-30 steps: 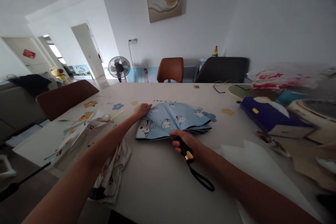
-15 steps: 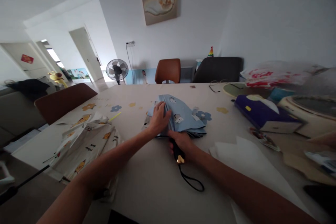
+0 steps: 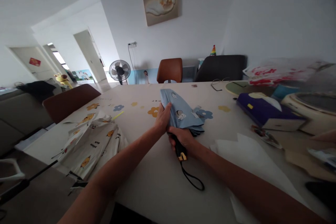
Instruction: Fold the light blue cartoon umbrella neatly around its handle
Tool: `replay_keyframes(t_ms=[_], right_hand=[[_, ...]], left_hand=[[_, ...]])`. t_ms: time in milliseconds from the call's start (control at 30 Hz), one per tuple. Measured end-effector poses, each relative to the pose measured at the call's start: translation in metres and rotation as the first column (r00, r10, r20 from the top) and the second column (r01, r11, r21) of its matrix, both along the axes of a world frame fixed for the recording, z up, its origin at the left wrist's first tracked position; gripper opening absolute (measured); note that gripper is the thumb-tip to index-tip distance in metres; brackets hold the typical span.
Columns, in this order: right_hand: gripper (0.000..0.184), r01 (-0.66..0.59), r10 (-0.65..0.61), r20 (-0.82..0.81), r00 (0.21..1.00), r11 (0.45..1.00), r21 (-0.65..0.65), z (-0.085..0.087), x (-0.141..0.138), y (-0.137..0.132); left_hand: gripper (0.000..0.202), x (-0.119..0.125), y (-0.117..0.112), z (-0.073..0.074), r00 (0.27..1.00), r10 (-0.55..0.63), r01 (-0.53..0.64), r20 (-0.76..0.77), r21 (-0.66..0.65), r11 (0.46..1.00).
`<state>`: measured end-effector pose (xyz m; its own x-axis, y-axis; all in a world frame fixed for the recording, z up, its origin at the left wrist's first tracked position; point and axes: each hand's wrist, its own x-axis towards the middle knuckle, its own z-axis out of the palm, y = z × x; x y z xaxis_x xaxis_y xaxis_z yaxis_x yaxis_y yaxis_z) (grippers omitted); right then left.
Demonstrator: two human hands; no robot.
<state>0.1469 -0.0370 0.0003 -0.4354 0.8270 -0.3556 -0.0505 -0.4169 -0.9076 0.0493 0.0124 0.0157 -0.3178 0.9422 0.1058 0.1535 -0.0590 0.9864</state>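
Note:
A light blue folding umbrella (image 3: 181,112) with a cartoon animal print is in both my hands above the table, its panels partly gathered. My right hand (image 3: 183,137) is closed round the top of its black handle, just under the canopy. A gold-coloured end and a black wrist strap hang toward me from the handle. My left hand (image 3: 163,117) is wrapped against the canopy's left side, pressing the cloth; part of its grip is hidden behind the folds. To the left, a white umbrella (image 3: 97,140) with a cartoon bear print lies loosely collapsed over the table edge.
On the right stand a purple tissue box (image 3: 265,112), a round cream container (image 3: 309,110) and plastic bags (image 3: 278,71). White paper (image 3: 244,157) lies near my right forearm. Eyeglasses (image 3: 217,85) rest at the table's far side. Chairs (image 3: 170,70) and a fan (image 3: 120,70) are beyond.
My left hand has moved from lying on top of the canopy to gripping its left side. The blue cloth is drawn in narrower, uncovering a printed orange flower on the table.

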Motion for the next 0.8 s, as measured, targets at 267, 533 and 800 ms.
replay_keyframes(t_ms=[267,533,800], right_hand=[[0.021,-0.208,0.199,-0.101,0.975,0.974,-0.085,0.003,0.010,0.007],[0.025,-0.290,0.269,-0.127,0.955,0.939,-0.187,0.000,0.009,0.006],[0.022,-0.112,0.090,-0.147,0.985,0.983,-0.144,-0.002,0.001,0.004]], left_hand=[[0.026,-0.002,0.000,0.001,0.876,-0.083,0.153,0.475,-0.111,0.982],[0.018,-0.009,0.005,0.003,0.698,-0.025,0.268,0.716,-0.229,0.936],[0.020,-0.015,0.011,0.001,0.833,0.010,0.074,0.553,-0.128,0.989]])
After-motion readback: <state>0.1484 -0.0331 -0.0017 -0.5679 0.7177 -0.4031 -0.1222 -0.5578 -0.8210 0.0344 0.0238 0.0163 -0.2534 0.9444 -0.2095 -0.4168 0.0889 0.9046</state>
